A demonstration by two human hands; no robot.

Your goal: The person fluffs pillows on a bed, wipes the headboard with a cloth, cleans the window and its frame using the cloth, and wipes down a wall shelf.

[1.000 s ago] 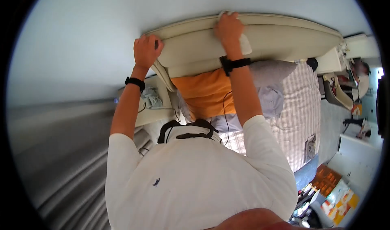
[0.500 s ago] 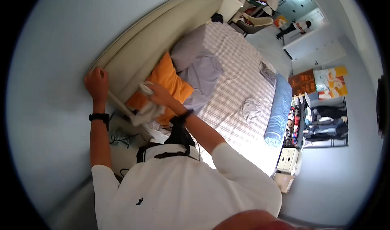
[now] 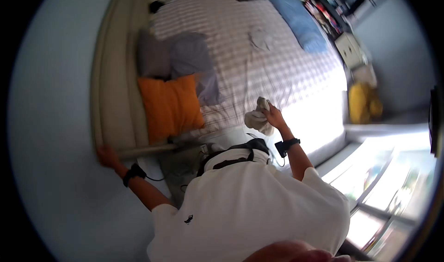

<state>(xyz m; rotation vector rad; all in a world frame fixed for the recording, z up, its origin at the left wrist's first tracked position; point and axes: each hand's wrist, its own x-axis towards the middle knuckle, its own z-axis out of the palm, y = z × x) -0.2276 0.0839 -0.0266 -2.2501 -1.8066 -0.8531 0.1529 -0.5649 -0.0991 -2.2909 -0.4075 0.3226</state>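
Gripping a bunched beige cloth (image 3: 255, 120), the right hand (image 3: 275, 117) is closed, well apart from the headboard (image 3: 121, 72). Left hand (image 3: 108, 156) is at the headboard's near corner; blurred, finger opening cannot be told. Orange pillow (image 3: 170, 105) and grey pillow (image 3: 153, 55) lie beside the headboard; checked bedsheet (image 3: 240, 72) extends from it; blue roll (image 3: 296, 21) lies farthest from it.

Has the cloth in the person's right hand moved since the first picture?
Yes: away from the headboard. It was at the headboard's upper edge; now the right hand holds the cloth farther out than the orange pillow.
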